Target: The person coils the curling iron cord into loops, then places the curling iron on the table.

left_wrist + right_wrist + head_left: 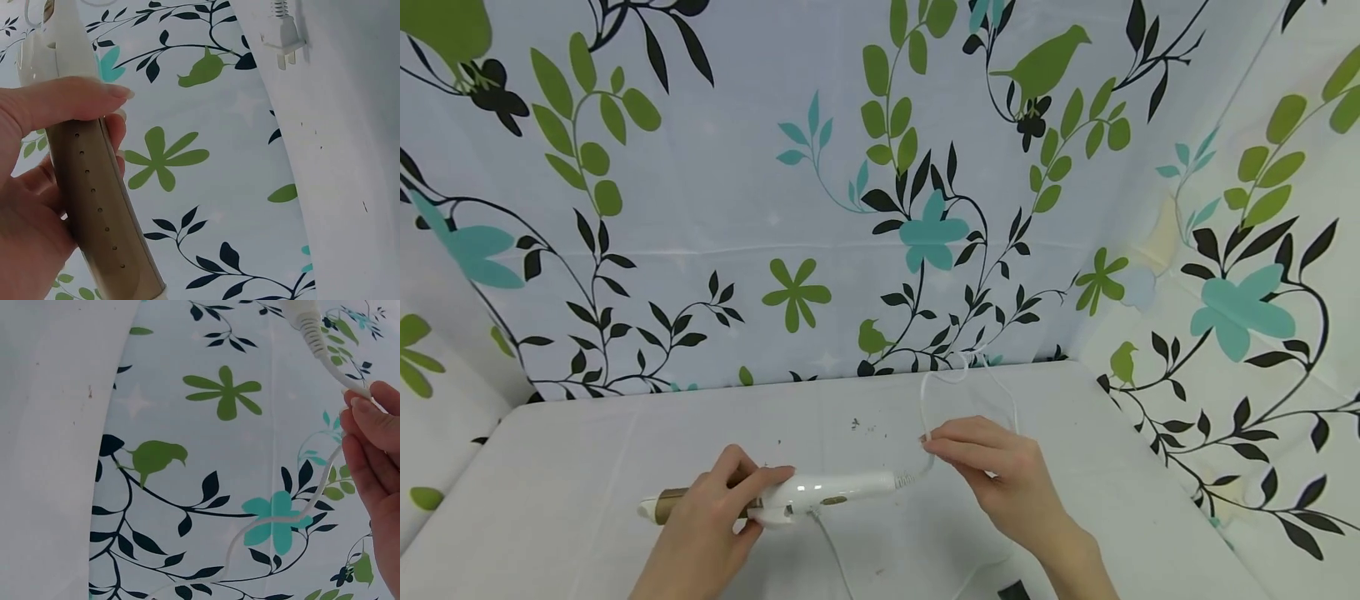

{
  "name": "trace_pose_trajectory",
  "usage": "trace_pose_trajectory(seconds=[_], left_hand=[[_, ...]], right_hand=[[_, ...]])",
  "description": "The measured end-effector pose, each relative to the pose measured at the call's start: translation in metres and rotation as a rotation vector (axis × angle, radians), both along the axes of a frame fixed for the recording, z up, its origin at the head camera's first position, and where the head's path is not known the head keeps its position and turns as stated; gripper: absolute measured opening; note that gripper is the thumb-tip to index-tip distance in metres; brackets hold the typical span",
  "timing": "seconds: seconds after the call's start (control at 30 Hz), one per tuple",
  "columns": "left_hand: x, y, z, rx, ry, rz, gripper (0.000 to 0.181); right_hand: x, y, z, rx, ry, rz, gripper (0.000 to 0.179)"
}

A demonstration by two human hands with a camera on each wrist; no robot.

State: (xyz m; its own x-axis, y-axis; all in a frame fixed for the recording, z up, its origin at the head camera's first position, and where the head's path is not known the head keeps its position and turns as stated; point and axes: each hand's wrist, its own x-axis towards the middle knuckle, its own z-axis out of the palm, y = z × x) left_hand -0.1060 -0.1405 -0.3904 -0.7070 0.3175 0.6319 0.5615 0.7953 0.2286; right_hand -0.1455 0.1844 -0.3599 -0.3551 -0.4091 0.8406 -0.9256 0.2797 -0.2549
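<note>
Left of centre over the flat white table (565, 500), a person's left hand (718, 508) grips a long, glossy white-and-gold styling iron (861, 484), fingers and thumb clamped round it. Right of the table's centre, the right hand (1000, 468) holds the iron's thin white cord (281, 519) pinched between thumb and fingertips.

hair iron (812, 487) over tabletop (572, 475) | left hand (718, 508) toward iron's left end | power cord (275, 519) from its right end to right hand (1000, 467), looping beyond | fabric backdrop (715, 167) behind tabletop's far edge
</note>
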Motion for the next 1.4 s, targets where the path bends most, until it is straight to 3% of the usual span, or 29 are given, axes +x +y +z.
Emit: trace_pose_trajectory(seconds=[0.2,0.33,0.43,0.6,0.77,0.83,0.93,1.03,1.17,1.27,1.4], left_hand=[[-0.001,0.000,0.000,0.040,0.010,-0.179,0.081],[-0.001,0.002,-0.002,0.078,-0.007,-0.277,0.082],[-0.001,0.002,-0.004,0.118,-0.029,-0.341,0.081],[-0.004,0.003,-0.008,0.145,0.013,-0.407,0.089],[-0.004,0.005,-0.009,0.140,-0.002,-0.447,0.091],[-0.002,0.005,-0.008,0.123,-0.014,-0.440,0.090],[0.000,0.005,-0.006,0.112,-0.035,-0.417,0.087],[0.002,0.005,-0.003,0.105,-0.029,-0.399,0.085],[0.000,0.006,-0.001,0.075,0.051,-0.332,0.049],[-0.001,0.008,0.000,0.064,0.106,-0.253,0.055],[0.002,0.012,0.001,0.106,0.067,-0.142,0.057]], right_hand=[[-0.002,-0.005,0.003,-0.009,0.101,0.174,0.015],[-0.002,-0.009,0.007,-0.032,0.109,0.284,0.009],[-0.002,-0.011,0.005,-0.047,0.078,0.303,0.012],[-0.004,-0.013,-0.005,-0.036,-0.016,0.286,0.028],[-0.005,-0.018,-0.013,-0.037,-0.143,0.387,0.049],[-0.005,-0.021,-0.015,-0.044,-0.183,0.403,0.051],[-0.003,-0.025,-0.019,-0.029,-0.227,0.359,0.043],[0.003,-0.030,-0.021,-0.029,-0.343,0.313,0.037],[0.008,-0.037,-0.024,-0.068,-0.487,0.182,0.032],[0.008,-0.043,-0.029,-0.093,-0.513,0.029,0.024],[0.010,-0.049,-0.034,-0.079,-0.539,-0.103,0.019]])
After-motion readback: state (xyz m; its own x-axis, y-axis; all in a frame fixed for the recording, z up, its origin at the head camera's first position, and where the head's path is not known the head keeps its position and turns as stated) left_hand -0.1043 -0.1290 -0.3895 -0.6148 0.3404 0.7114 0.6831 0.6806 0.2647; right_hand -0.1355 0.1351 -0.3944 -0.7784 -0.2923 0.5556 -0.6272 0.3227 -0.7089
